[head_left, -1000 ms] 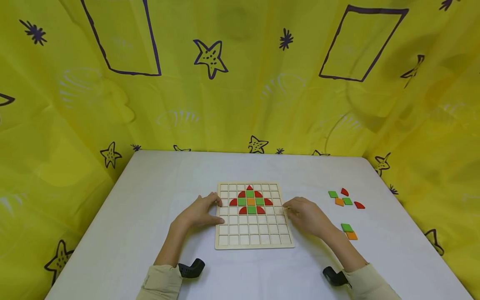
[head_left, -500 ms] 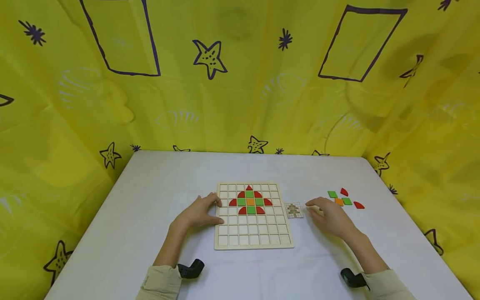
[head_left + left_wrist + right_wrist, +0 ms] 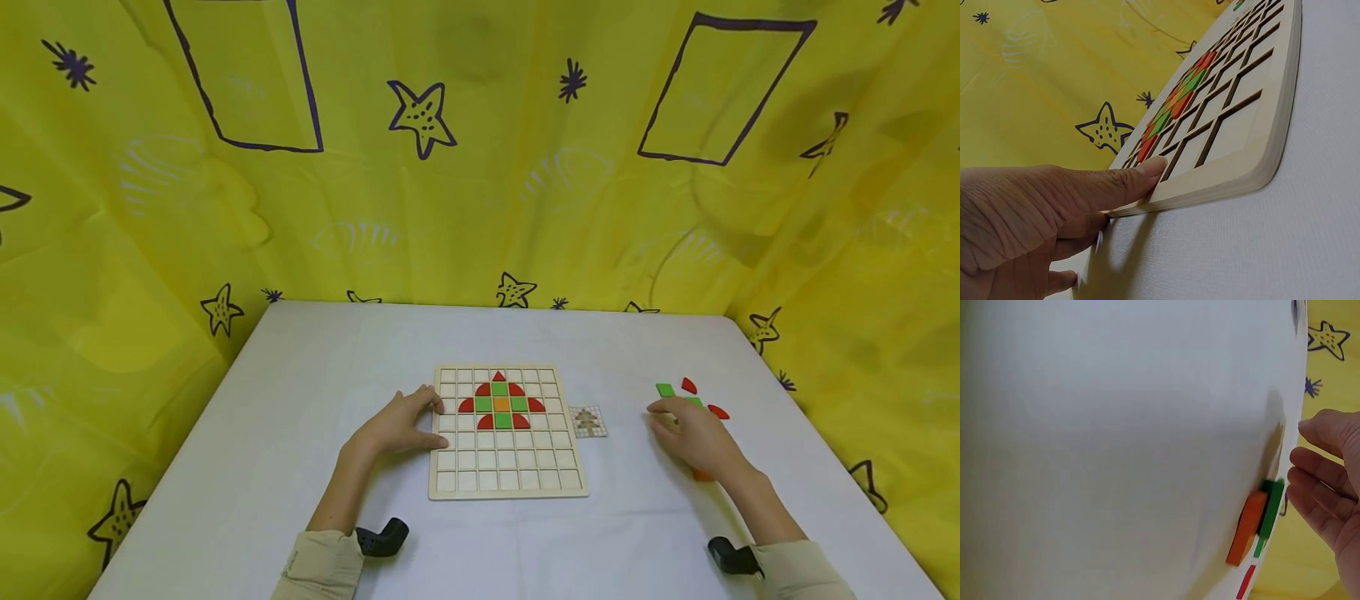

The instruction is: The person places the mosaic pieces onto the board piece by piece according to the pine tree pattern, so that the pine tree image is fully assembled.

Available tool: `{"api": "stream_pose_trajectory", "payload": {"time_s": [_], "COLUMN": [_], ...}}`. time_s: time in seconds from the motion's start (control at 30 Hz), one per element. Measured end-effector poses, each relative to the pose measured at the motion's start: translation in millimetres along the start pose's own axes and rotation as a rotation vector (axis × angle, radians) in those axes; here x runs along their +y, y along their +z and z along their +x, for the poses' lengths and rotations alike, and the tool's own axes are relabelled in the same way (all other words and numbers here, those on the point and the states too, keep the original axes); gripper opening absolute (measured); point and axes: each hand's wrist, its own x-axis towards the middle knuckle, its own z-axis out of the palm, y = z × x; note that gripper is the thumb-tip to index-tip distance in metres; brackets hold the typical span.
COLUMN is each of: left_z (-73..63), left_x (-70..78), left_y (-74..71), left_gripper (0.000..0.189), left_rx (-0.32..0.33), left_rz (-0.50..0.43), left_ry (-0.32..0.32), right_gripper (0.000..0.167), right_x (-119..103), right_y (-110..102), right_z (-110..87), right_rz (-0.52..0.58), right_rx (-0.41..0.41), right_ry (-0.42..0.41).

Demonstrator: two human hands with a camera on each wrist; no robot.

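On a pale wooden gridded board [image 3: 507, 459], a spread left hand [image 3: 397, 423] is resting; a loosely parted right hand [image 3: 697, 434], hovering low, is risking scattering green square tiles [image 3: 664, 389].

Pale gridded board [image 3: 487, 481] with red, green, orange tiles [image 3: 501, 404] (star-patterned yellow curtain [image 3: 480, 200]).

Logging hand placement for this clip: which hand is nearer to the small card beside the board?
Right. The right hand is to the right of the card, apart from it. The left hand is farther, across the board, touching its left edge.
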Motion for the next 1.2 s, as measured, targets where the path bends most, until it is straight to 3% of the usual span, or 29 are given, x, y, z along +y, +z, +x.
{"api": "stream_pose_trajectory", "payload": {"time_s": [0.23, 0.7, 1.2], "left_z": [0.7, 0.2, 0.9], "left_x": [1.7, 1.1, 1.9], "left_y": [0.2, 0.0, -0.1], "left_gripper": [0.042, 0.042, 0.041], "left_rx": [0.004, -0.007, -0.014], "left_rz": [-0.002, -0.002, -0.008], "left_ry": [-0.021, -0.022, -0.030], "right_gripper": [0.029, 0.030, 0.027], "right_x": [18, 32, 45], "right_y": [-6, -19, -16], "right_z": [0.7, 8.1, 15.9], "right_rz": [-0.008, -0.044, -0.115], "right_rx": [-0.007, -0.006, -0.029], "right_ry": [0.051, 0.118, 0.060]}}
